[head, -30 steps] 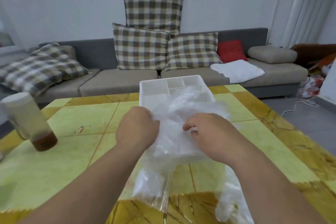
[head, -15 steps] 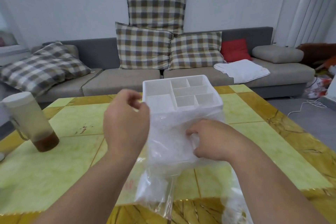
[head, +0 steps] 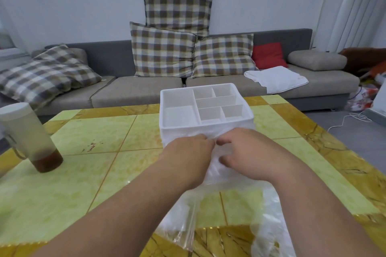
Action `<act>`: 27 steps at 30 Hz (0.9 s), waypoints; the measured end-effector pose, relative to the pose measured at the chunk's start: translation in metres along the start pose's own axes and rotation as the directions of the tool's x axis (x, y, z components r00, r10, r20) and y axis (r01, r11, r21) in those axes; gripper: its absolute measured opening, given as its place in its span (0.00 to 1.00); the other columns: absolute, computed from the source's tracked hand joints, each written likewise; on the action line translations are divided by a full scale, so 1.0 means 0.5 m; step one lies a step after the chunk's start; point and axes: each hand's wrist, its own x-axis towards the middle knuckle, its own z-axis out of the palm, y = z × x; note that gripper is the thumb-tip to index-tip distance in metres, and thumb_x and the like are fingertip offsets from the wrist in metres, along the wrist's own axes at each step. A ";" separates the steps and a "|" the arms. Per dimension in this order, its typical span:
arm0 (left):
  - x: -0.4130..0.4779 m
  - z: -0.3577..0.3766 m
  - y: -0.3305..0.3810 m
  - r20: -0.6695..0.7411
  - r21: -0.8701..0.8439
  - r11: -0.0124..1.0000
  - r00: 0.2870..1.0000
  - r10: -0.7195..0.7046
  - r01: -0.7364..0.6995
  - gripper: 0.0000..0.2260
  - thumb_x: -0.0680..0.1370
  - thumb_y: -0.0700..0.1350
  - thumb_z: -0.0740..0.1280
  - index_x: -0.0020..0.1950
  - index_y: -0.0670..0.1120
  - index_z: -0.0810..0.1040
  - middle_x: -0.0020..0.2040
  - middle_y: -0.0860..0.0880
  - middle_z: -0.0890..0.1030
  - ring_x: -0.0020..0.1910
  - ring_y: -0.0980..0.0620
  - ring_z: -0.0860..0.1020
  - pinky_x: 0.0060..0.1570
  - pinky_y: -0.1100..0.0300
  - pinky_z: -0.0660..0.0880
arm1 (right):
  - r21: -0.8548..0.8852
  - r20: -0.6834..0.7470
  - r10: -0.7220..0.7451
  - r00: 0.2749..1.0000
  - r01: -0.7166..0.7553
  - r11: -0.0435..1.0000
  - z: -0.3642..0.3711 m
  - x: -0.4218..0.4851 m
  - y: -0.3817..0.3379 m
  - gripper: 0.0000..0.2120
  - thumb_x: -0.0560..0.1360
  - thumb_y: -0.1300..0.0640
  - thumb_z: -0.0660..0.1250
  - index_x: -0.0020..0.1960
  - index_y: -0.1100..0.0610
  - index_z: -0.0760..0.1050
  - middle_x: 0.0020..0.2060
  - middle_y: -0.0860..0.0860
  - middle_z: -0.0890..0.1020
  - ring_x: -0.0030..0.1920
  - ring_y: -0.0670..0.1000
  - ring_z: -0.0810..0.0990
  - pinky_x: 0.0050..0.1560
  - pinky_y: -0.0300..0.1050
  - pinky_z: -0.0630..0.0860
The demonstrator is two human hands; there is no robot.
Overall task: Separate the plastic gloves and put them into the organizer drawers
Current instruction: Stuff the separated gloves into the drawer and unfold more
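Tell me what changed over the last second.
The left hand let go of the plastic gloves, lifted, then came back down and pinches them again beside the right hand, which kept its hold. The bundle sank, uncovering the compartments of the organizer. It and the tumbler stayed put.

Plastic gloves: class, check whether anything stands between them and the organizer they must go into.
Nothing visible does. The left hand and right hand pinch the plastic gloves right in front of the organizer, whose top compartments lie open and empty. Any drawer fronts are hidden behind the plastic.
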 end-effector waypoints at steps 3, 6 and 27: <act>0.009 0.001 -0.002 0.046 -0.002 0.999 0.998 0.032 -0.032 0.28 0.74 0.39 0.69 0.72 0.50 0.67 0.66 0.52 0.74 0.59 0.46 0.78 0.45 0.56 0.71 | -0.096 -0.098 0.045 0.994 -0.054 0.994 -0.003 -0.002 -0.002 0.11 0.78 0.60 0.64 0.58 0.56 0.80 0.56 0.53 0.82 0.55 0.54 0.81 0.55 0.51 0.78; 0.016 -0.001 -0.002 0.126 -0.007 0.999 0.991 0.044 -0.043 0.28 0.74 0.40 0.70 0.73 0.50 0.68 0.70 0.54 0.71 0.60 0.47 0.78 0.48 0.55 0.74 | -0.165 -0.027 0.077 0.997 -0.080 0.983 0.014 0.008 -0.008 0.03 0.76 0.63 0.64 0.46 0.56 0.75 0.51 0.54 0.79 0.45 0.52 0.77 0.34 0.40 0.72; 0.048 0.013 -0.016 0.337 -0.423 0.891 0.941 -0.014 0.165 0.29 0.70 0.45 0.73 0.69 0.53 0.69 0.64 0.53 0.72 0.63 0.44 0.71 0.62 0.50 0.73 | -0.169 0.071 -0.040 0.997 0.051 0.984 -0.009 0.000 -0.009 0.18 0.76 0.66 0.59 0.59 0.55 0.81 0.55 0.54 0.83 0.51 0.55 0.82 0.51 0.50 0.80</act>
